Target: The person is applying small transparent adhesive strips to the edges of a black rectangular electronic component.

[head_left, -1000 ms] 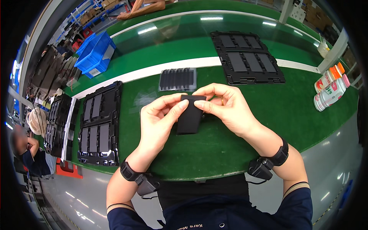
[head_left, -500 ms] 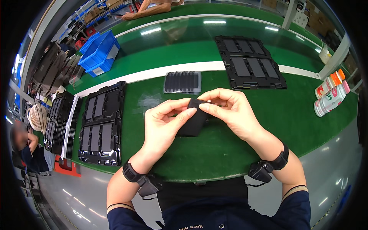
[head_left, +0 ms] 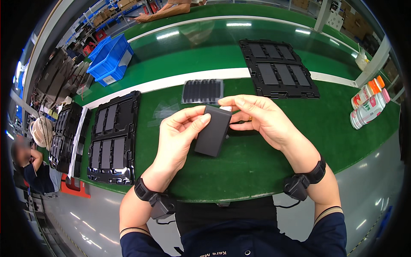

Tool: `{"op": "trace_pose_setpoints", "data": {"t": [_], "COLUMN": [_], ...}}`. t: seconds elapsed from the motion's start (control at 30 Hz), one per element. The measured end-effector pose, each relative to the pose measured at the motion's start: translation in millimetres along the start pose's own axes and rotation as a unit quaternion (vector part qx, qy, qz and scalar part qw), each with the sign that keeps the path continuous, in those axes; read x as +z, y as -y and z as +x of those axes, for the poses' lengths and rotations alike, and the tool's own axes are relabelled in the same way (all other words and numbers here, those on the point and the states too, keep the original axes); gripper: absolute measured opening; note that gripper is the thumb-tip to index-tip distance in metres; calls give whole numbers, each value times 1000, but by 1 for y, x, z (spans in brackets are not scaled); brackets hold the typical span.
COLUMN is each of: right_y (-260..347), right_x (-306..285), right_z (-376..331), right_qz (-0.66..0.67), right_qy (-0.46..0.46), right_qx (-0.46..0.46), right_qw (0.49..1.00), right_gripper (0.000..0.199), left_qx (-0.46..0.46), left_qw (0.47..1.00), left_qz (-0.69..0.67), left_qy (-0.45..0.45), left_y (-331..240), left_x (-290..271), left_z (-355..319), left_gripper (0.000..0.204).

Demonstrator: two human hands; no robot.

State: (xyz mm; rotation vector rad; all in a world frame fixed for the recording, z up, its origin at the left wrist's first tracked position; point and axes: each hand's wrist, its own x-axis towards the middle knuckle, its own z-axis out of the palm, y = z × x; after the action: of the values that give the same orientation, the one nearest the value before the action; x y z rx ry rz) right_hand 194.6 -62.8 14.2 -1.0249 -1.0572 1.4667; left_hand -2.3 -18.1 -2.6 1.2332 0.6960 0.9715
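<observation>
My left hand [head_left: 176,133] grips a slim black rectangular case [head_left: 212,132] by its upper left side, thumb on the front face. The case is tilted, its broad face toward me. At its top right corner my right hand [head_left: 266,120] has its fingertips drawn together beside a small whitish bit [head_left: 225,108], too small to name. The right hand's other fingers curl behind the case's right edge. Just beyond lies a clear-edged sheet of black strips [head_left: 203,91], with thin transparent film pieces [head_left: 166,112] to its left.
A black tray [head_left: 102,160] holding dark flat panels lies at left, beside stacked trays [head_left: 64,132]. Another such tray [head_left: 292,91] sits at the back right. A blue bin [head_left: 109,62] stands back left, bottles [head_left: 371,107] far right. Another person [head_left: 38,171] sits at far left.
The black case has turned to show more of its broad face. My right thumb has left that face, and the right hand has shifted up toward the top corner. My left hand keeps its grip.
</observation>
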Motion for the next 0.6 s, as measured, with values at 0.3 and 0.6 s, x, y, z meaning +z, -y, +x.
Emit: {"op": "trace_pose_setpoints", "data": {"t": [0.3,0.6], "right_y": [-2,-8], "right_x": [-6,2], "right_z": [2,0], "right_qz": [-72,-68], "right_qy": [6,-9], "right_qx": [-13,-52], "right_qw": [997,996], "right_gripper": [32,22], "left_qx": [9,6], "left_qw": [1000,999], "left_qz": [14,35], "left_qy": [-2,28], "left_y": [-1,-2], "left_x": [-2,4], "left_z": [1,0], "left_gripper": [22,23]}}
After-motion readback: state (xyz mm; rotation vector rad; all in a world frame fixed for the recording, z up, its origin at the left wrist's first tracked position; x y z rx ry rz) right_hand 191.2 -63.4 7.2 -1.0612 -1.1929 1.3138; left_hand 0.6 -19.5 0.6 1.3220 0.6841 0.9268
